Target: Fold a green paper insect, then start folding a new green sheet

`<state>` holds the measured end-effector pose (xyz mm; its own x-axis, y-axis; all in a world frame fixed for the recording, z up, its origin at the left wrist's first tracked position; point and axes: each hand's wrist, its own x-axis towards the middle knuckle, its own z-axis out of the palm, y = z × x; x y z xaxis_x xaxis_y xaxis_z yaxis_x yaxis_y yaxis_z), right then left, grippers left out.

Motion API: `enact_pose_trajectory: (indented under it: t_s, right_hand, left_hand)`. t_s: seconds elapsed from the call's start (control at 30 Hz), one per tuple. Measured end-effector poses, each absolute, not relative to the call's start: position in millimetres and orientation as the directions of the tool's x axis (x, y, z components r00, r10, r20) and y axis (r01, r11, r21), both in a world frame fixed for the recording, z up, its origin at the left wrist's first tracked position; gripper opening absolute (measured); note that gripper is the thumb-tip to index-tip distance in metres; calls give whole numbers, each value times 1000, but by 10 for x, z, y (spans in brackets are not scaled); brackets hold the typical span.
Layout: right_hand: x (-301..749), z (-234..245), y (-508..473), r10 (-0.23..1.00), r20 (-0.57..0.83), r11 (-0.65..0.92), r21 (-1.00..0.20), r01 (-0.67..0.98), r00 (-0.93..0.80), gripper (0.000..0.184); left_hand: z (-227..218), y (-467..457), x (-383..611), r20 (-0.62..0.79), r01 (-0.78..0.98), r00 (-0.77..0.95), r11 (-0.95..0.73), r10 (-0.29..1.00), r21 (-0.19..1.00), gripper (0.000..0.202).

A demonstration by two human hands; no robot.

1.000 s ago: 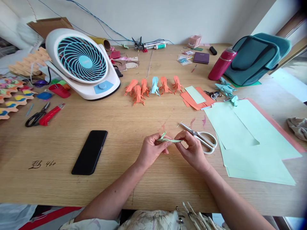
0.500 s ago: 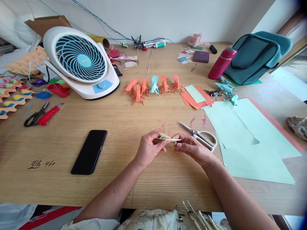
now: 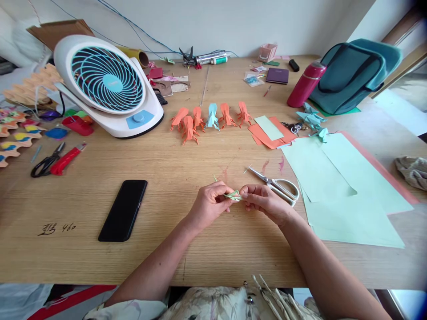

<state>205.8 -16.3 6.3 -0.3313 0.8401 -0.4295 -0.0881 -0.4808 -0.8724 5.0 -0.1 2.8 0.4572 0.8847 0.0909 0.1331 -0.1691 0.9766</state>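
Observation:
Between my hands, above the wooden table, is a small piece of folded light green paper (image 3: 233, 195) with thin, narrow points. My left hand (image 3: 211, 201) pinches it from the left, and one thin tip sticks up behind the fingers. The fingertips of my right hand (image 3: 263, 200) are closed on its right end. Parts of the paper are hidden by the fingers. White-handled scissors (image 3: 282, 186) lie just beyond my right hand. Farther back stand several orange folded paper insects (image 3: 188, 129) with a light blue one (image 3: 212, 116) among them.
Large light green sheets (image 3: 347, 218) lie at the right, with orange paper (image 3: 267, 135) behind. A black phone (image 3: 123, 211) rests left of my hands. A white fan (image 3: 110, 84), red cutter (image 3: 68, 160), red bottle (image 3: 306, 84) and teal bag (image 3: 356, 75) stand or lie around.
The green paper has turned in my fingers; its long point no longer reaches out to the right. My right fingers now pinch closer to the left hand. The view has shifted slightly.

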Motion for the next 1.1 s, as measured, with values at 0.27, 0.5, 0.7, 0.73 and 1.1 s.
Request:
enact_pose_trajectory:
  t_s: [0.27, 0.5, 0.7, 0.73, 1.1]
  right_hand:
    - [2116, 16, -150, 845, -351, -347, -934, 85, -405, 35]
    - [2117, 1, -153, 857, -310, -272, -951, 148, -413, 28]
    - [2105, 49, -150, 852, -284, -326, -945, -21, -440, 29]
    - [2103, 52, -149, 848, -282, -339, -939, -51, -449, 30]
    - [2149, -24, -136, 785, -268, -405, -905, -134, -559, 32]
  left_hand:
    - [24, 7, 59, 39, 150, 498, -131, 866, 980, 21]
    - [-18, 18, 62, 26, 140, 498, -110, 867, 984, 26]
    - [-41, 33, 44, 69, 102, 528, -143, 846, 984, 21]
    - [-40, 34, 39, 72, 99, 536, -147, 841, 984, 21]
    - [24, 21, 30, 21, 70, 594, -77, 804, 995, 28]
